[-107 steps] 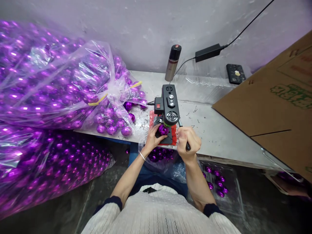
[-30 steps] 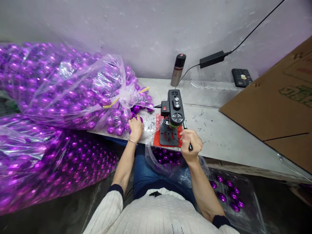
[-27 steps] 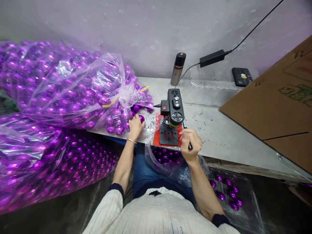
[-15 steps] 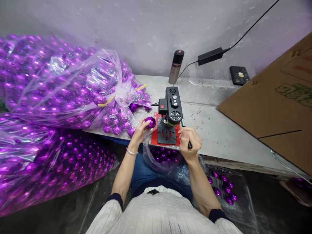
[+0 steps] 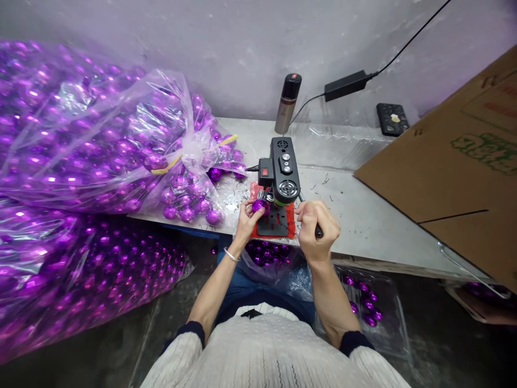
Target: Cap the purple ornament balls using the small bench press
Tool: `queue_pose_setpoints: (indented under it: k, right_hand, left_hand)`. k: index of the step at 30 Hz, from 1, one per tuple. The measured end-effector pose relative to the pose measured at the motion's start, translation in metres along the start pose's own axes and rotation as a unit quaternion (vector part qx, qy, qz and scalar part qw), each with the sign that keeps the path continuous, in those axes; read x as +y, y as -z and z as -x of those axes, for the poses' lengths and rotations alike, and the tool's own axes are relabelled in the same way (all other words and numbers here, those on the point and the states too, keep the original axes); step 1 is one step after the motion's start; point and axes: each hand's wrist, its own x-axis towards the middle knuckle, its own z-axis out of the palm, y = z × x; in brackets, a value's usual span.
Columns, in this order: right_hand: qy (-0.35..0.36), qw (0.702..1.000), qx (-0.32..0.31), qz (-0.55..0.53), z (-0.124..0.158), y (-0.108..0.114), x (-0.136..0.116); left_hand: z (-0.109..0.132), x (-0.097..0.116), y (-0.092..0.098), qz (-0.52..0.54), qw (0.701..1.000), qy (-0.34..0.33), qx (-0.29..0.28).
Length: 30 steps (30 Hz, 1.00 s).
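Observation:
A shiny purple faceted ball (image 5: 260,206) is pinched in the fingers of my left hand (image 5: 245,220), at the left side of a small black bench machine (image 5: 285,171). The machine has round vents, silver buttons and a red switch, and its slotted base plate (image 5: 272,228) rests on a red sheet (image 5: 291,225). To the right of it, my right hand (image 5: 317,229) is wrapped round a lever handle (image 5: 319,231) whose black end shows below the fist. Below the table edge, an open plastic bag (image 5: 258,268) with purple balls lies over my lap.
Large clear bags of purple balls (image 5: 100,145) fill the left side. A spray can (image 5: 288,104), a power adapter (image 5: 346,85) and a dark phone-like case (image 5: 392,119) are at the back. A cardboard box (image 5: 448,178) stands right. A clear tray (image 5: 390,339) with balls is below.
My left hand has moved right with the ball, bringing it up to the machine. My right hand remains on the lever handle. The whole view has shifted slightly.

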Motion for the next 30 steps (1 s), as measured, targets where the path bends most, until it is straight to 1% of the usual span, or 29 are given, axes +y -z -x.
queue_pose_setpoints:
  k: [3,5,11,14,17,19,23,30]
  right_hand:
    - [0.003,1.000,-0.002,-0.003,0.001,0.001,0.001]
    - [0.004,1.000,-0.002,-0.006,0.001,0.001,0.001]
    - [0.017,1.000,0.006,0.001,0.003,0.000,0.000]
    - [0.023,1.000,0.002,0.002,0.004,0.001,0.001]
    - [0.025,1.000,-0.004,0.010,0.005,0.002,0.001]
    - [0.029,0.999,-0.008,0.016,0.005,0.003,0.001]
    - [0.043,0.999,-0.013,0.022,0.006,0.004,0.001]
    - [0.057,0.998,-0.001,0.030,0.020,0.001,0.008]
  left_hand:
    - [0.002,-0.006,-0.006,-0.054,0.997,-0.060,-0.013]
    - [0.002,-0.010,-0.008,-0.094,0.991,-0.088,-0.022]
    - [0.004,-0.016,-0.006,-0.211,0.968,-0.128,-0.046]
    - [0.005,-0.016,-0.006,-0.252,0.951,-0.169,-0.051]
    - [0.007,-0.018,-0.008,-0.297,0.927,-0.222,-0.060]
    - [0.008,-0.021,-0.010,-0.319,0.914,-0.243,-0.059]
    - [0.009,-0.029,-0.012,-0.325,0.910,-0.251,-0.049]
    - [0.005,-0.035,-0.010,-0.318,0.915,-0.241,-0.062]
